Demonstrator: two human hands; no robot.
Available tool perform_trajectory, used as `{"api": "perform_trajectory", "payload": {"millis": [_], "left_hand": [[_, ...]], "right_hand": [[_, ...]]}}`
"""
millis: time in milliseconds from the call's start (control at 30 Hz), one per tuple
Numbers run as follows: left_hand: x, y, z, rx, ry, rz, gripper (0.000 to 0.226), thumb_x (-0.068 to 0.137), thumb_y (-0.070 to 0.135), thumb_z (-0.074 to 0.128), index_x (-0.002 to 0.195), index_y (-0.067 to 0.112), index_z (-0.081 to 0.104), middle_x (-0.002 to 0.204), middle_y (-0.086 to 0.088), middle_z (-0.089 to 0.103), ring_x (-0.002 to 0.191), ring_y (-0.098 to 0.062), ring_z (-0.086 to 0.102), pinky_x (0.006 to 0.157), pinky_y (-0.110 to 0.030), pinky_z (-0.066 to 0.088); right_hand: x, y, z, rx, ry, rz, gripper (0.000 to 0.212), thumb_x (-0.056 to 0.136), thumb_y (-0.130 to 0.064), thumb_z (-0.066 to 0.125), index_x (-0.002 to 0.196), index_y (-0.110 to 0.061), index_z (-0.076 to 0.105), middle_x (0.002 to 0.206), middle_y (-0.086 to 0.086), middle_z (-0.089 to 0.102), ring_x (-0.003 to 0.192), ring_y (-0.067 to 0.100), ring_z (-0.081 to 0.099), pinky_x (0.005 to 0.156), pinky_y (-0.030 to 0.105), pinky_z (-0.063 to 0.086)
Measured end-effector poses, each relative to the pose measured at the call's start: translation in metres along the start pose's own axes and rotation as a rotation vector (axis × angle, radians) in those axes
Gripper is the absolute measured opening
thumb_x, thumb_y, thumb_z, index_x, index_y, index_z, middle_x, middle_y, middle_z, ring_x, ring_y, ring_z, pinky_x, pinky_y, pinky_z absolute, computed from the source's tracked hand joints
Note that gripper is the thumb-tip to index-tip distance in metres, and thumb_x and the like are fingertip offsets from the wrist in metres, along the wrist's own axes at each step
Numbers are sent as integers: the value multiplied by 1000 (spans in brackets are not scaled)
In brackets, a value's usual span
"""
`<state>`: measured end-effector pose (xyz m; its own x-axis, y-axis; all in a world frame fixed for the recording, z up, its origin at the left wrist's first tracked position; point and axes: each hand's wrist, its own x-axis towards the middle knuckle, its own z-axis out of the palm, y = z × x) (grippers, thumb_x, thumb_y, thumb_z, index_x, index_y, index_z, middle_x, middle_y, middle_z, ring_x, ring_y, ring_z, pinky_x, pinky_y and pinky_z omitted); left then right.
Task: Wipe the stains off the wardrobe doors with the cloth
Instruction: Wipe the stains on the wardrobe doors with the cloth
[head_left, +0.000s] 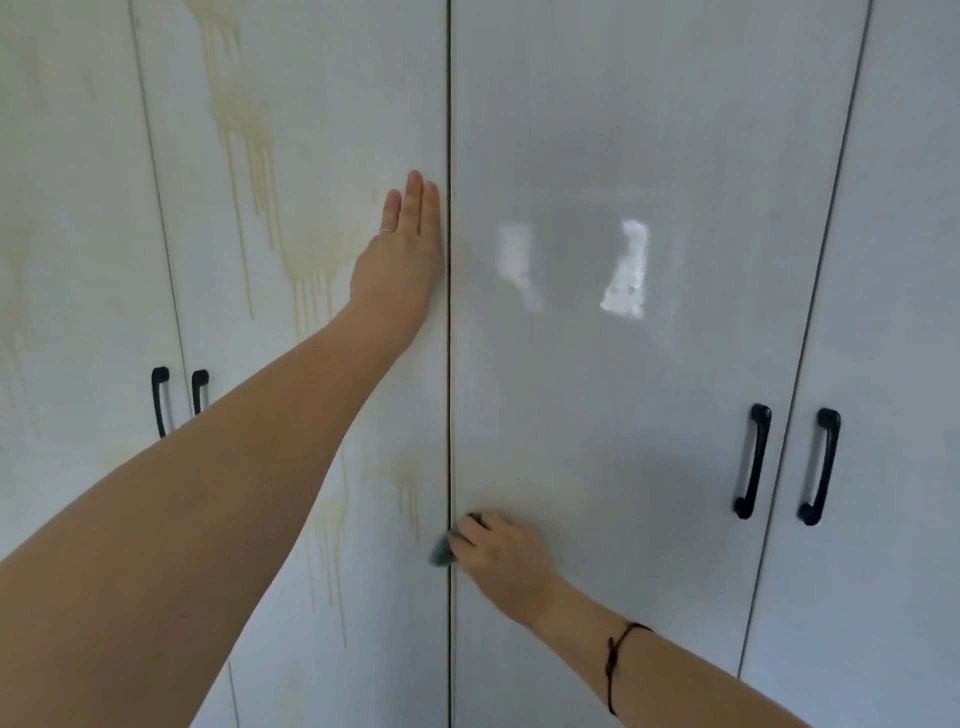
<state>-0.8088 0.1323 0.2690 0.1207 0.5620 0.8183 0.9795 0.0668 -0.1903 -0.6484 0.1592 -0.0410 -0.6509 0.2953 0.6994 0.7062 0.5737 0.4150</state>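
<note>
Left hand (402, 260) lies flat, fingers straight, on the stained door (322, 104); the right hand (501, 553), at its six o'clock, curls round the cloth (440, 555) on the seam between doors. Wiping seems underway low down; the next stroke likely climbs toward the yellow drips (311, 283) at the cloth's eleven o'clock.

glossy pale wardrobe doors (649, 130) fill the view, with black handles (754, 460) and bright reflected light patches (626, 273).

Bare forearms (208, 493), thin finger ring (385, 230); dark cord wrist bracelet (618, 660)
</note>
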Motion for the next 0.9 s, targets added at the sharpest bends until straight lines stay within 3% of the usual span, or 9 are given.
{"api": "perform_trajectory", "payload": {"millis": [67, 167, 267, 367, 500, 633, 700, 800, 900], "left_hand": [[0, -7, -1, -14, -11, -3, 93, 84, -22, 44, 157, 3, -8, 166, -12, -11, 154, -30, 5, 95, -38, 54], [-1, -8, 4, -25, -8, -20, 89, 86, -22, 41, 157, 3, -7, 166, -12, -10, 154, -30, 6, 97, -42, 53], [-1, 0, 13, 2, 31, -34, 88, 85, -23, 40, 156, 0, -7, 166, -15, -9, 153, -34, 8, 93, -41, 54], [-1, 7, 21, 25, 51, -65, 83, 88, -18, 39, 155, -3, -7, 165, -19, -8, 152, -39, 10, 98, -45, 51], [-1, 9, 30, 23, 69, -80, 83, 90, -13, 43, 155, -4, -7, 165, -21, -7, 151, -41, 11, 103, -47, 48], [-5, 9, 33, 31, 69, -60, 86, 88, -16, 44, 155, -4, -8, 164, -21, -9, 152, -41, 8, 111, -45, 41], [-13, 11, 33, 7, 51, -70, 87, 87, -17, 45, 155, -3, -8, 165, -20, -8, 152, -40, 8, 108, -45, 45], [-33, 17, 39, -19, 15, -84, 91, 86, -18, 47, 156, -2, -9, 165, -18, -8, 152, -39, 8, 100, -41, 51], [-45, 22, 36, -41, -36, -88, 93, 85, -17, 50, 156, -1, -9, 165, -17, -9, 152, -37, 8, 99, -39, 52]], "right_hand": [[-2, 14, -18, -50, 35, 22, 18, 74, -25, 85, 76, -25, 68, 82, -8, 60, 72, 14, 56, 45, 28, 45], [9, 72, -83, -123, 258, 125, 9, 84, -26, 78, 81, -22, 70, 83, -3, 61, 75, 19, 61, 51, 33, 48], [18, 153, -166, -188, 446, 406, 15, 97, -32, 65, 100, -22, 75, 96, -4, 68, 85, 18, 65, 57, 32, 52], [12, 211, -225, -168, 524, 668, 18, 99, -36, 59, 107, -25, 70, 104, -6, 65, 88, 16, 61, 60, 33, 49], [-1, 238, -238, -148, 510, 654, 14, 97, -29, 64, 103, -18, 69, 102, -1, 64, 86, 18, 59, 61, 29, 43], [-44, 228, -210, -177, 432, 576, 10, 94, -19, 70, 103, -16, 72, 102, 0, 65, 90, 22, 61, 60, 31, 50], [-69, 215, -197, -155, 418, 646, 10, 96, -19, 67, 104, -16, 72, 101, -2, 65, 88, 20, 61, 60, 30, 48], [-85, 202, -193, -89, 430, 809, 10, 100, -20, 61, 97, -14, 68, 94, -3, 63, 72, 16, 58, 54, 24, 34], [-80, 198, -203, -51, 368, 868, 13, 100, -22, 60, 94, -12, 66, 91, -2, 61, 65, 17, 54, 52, 27, 36]]}}
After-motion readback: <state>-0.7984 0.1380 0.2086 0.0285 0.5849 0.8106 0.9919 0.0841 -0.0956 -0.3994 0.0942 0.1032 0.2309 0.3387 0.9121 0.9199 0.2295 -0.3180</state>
